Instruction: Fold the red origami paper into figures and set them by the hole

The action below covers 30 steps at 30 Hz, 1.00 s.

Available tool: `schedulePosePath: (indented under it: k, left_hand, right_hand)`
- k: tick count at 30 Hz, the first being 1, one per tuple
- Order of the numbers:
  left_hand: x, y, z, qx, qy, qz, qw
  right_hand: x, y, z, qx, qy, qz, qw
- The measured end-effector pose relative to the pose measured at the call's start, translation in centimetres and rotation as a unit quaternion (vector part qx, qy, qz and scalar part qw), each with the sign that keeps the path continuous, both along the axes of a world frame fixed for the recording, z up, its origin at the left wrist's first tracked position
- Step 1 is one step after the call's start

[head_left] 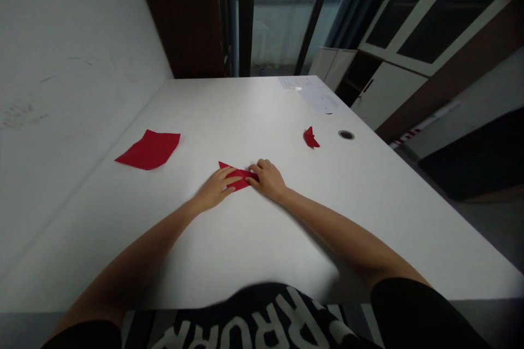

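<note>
A folded piece of red paper (237,181) lies on the white table (262,240) between my hands. My left hand (215,188) rests on its left part with the fingers stretched out over it. At the paper's right end, my right hand (267,179) has its fingers bent and closed on the edge. Parts of the paper are hidden under the fingers of both hands.
Flat red paper (149,150) lies to the left, near the wall. A small folded red paper shape (311,138) stands to the right, beside a round cable hole (346,134). Printed sheets (317,99) lie at the far right corner.
</note>
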<state>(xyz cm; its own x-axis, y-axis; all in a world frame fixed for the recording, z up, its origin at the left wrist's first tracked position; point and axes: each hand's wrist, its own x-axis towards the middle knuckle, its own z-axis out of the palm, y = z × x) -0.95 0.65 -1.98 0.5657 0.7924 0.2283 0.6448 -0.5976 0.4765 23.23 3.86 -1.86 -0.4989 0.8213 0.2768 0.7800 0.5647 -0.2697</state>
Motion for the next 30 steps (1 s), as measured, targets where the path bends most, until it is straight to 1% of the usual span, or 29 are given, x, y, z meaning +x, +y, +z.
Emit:
schedulePosePath:
  k: [4,8,11,13,15,17,19,20,24,28,30]
  left_hand:
    - [-0.4,0.1,-0.3,0.021,0.053,-0.007,0.998]
    - [-0.6,-0.1,0.2,0.022,0.103,-0.009,0.994]
    - [-0.7,-0.3,0.7,0.034,0.120,-0.009,0.992]
    - [-0.7,-0.3,0.9,0.050,0.126,-0.007,0.991]
    - [-0.7,-0.3,0.9,0.062,0.130,-0.007,0.990]
    - [-0.8,-0.3,0.8,0.065,0.130,-0.009,0.989]
    - [-0.9,-0.2,0.7,0.060,0.121,-0.009,0.991]
    - [-1.0,-0.2,0.6,0.055,0.115,-0.008,0.992]
    - [-1.1,-0.1,0.5,0.037,0.093,-0.006,0.995]
    - [-0.9,-0.3,0.9,0.032,0.094,-0.009,0.995]
    - [-0.9,-0.4,1.2,0.033,0.096,-0.014,0.995]
  right_hand:
    - [0.7,0.6,-0.2,-0.001,-0.002,-0.020,1.000]
    - [1.9,1.3,-0.3,0.005,-0.023,-0.056,0.998]
    - [2.4,1.6,-0.1,0.021,-0.013,-0.052,0.998]
    - [2.5,1.5,0.2,0.033,0.020,-0.007,0.999]
    - [2.5,1.4,0.5,0.033,0.048,0.081,0.995]
    - [2.5,1.4,0.7,0.024,0.057,0.178,0.982]
    - [2.6,1.5,0.8,0.011,0.054,0.238,0.970]
    - [2.8,1.6,0.9,0.006,0.052,0.249,0.967]
    - [3.7,2.3,1.1,-0.004,0.040,0.251,0.967]
    - [4.0,2.6,1.2,-0.006,0.017,0.259,0.966]
    - [3.9,2.7,1.0,0.011,0.003,0.248,0.969]
